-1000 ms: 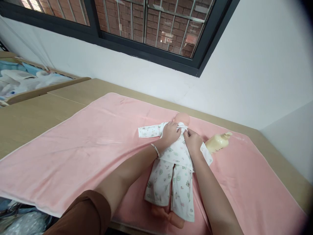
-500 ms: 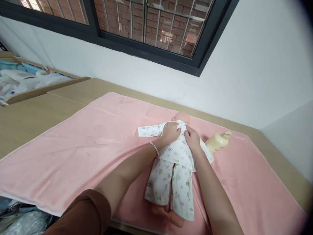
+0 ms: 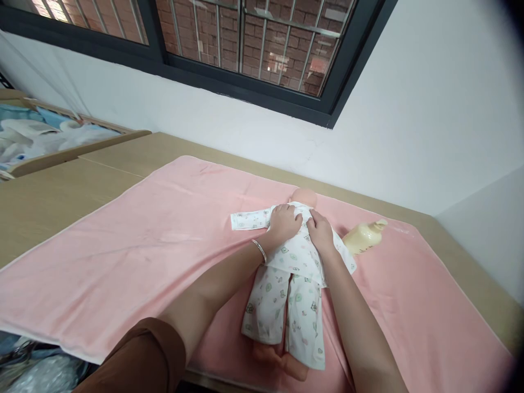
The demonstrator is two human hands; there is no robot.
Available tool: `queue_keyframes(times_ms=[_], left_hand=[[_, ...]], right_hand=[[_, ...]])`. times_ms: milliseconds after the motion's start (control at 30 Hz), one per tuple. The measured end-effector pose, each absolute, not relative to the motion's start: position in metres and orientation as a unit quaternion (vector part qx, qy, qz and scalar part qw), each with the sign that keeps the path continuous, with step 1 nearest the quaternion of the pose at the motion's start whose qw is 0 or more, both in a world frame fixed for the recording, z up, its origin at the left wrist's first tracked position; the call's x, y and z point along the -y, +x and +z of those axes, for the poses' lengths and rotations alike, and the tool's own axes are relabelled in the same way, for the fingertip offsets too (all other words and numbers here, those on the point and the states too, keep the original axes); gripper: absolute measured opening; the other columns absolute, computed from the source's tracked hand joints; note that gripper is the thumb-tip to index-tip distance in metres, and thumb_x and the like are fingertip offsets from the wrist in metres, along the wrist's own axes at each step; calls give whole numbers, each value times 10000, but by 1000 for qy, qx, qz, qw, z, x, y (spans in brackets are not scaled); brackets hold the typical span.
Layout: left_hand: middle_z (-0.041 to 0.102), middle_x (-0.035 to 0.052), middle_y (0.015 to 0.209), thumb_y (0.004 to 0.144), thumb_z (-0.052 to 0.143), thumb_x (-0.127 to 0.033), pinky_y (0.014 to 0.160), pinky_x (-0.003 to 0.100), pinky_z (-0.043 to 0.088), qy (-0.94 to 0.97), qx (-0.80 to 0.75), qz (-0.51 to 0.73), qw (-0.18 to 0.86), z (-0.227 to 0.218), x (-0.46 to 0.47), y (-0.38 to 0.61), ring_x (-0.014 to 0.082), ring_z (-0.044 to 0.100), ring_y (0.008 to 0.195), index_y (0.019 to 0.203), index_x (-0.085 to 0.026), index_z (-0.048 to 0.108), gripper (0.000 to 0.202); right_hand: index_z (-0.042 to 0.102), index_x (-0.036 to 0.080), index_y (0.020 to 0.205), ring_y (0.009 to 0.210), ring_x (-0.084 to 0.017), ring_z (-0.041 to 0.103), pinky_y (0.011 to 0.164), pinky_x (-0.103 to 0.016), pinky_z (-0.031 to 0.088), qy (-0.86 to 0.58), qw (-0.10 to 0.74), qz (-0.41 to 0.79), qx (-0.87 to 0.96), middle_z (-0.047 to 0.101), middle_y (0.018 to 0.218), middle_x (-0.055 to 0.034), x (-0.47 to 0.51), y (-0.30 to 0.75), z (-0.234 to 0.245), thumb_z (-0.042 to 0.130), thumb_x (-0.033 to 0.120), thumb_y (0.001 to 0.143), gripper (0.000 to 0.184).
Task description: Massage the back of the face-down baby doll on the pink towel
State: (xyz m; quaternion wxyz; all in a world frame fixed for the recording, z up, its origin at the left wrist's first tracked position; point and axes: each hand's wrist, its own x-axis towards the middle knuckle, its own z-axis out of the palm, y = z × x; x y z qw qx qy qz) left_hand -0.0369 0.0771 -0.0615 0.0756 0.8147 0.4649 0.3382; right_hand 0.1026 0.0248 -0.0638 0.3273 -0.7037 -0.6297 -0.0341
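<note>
Half-curled, our left hand (image 3: 285, 221) and right hand (image 3: 321, 233) rest on the shirt (image 3: 295, 252) of a doll (image 3: 303, 197) on a mat (image 3: 164, 234); whether gripping, we cannot tell. It looks soft, light, best held by its hem (image 3: 298, 272).

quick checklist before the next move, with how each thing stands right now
1. Left hand on the printed shirt: ok, it rests over the upper part.
2. Right hand on the shirt too: ok, fingers near the neckline on the other side.
3. Doll supported: ok, it lies on the pink cloth.
4. Shirt closed at the neck: cannot tell, the hands cover much of it.
5. Trousers over both legs: ok, bare feet show below the hems.
6. Bottle well away from the clothing: not ok, it is right by the sleeve near the right forearm.
</note>
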Motion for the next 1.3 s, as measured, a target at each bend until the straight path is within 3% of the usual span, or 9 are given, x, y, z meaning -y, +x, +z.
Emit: queue_keyframes(times_ms=[133, 233, 367, 633, 867, 1300], left_hand=[[692, 98, 1101, 931, 487, -328, 978, 381, 430, 829, -444, 327, 91, -59, -79, -38, 240, 600, 1064, 1051, -166, 649, 259], [694, 104, 1035, 928, 489, -312, 919, 380, 450, 828, -449, 329, 73, -60, -78, -37, 249, 602, 1020, 994, -160, 652, 232], [672, 126, 1004, 917, 510, -341, 880, 401, 454, 804, -480, 349, 39, -62, -73, -35, 278, 588, 1010, 982, -147, 648, 247], [646, 136, 1050, 908, 520, -385, 912, 411, 446, 789, -511, 337, 47, -65, -74, -33, 292, 574, 1042, 1049, -148, 634, 298], [660, 125, 1042, 914, 503, -379, 973, 416, 424, 804, -496, 318, 75, -63, -78, -33, 274, 581, 1057, 994, -148, 628, 275], [684, 107, 1097, 907, 513, -356, 1006, 396, 422, 808, -478, 328, 107, -63, -82, -34, 248, 596, 1084, 987, -163, 643, 245]], right_hand=[[682, 200, 1160, 916, -217, 599, 792, -295, 435, -704, 338, -15, 625, 719, 1076, -71, -21, 101, -61, 374, 261, 898, 408], [733, 220, 1029, 756, -197, 592, 657, -264, 362, -764, 306, -41, 567, 728, 861, -60, -15, 92, -56, 426, 298, 909, 339], [752, 245, 997, 697, -198, 589, 615, -273, 306, -817, 270, -80, 504, 717, 789, -66, -11, 83, -52, 486, 348, 900, 302], [690, 248, 1172, 889, -247, 635, 701, -303, 400, -814, 274, -39, 511, 730, 1010, -85, -15, 89, -51, 461, 376, 896, 380], [617, 156, 1253, 1110, -255, 589, 959, -355, 431, -726, 308, -17, 614, 665, 1231, -119, -25, 105, -65, 348, 282, 905, 458], [612, 162, 1261, 1136, -270, 586, 1006, -392, 424, -729, 314, -19, 607, 667, 1228, -111, -28, 108, -71, 354, 276, 902, 456]])
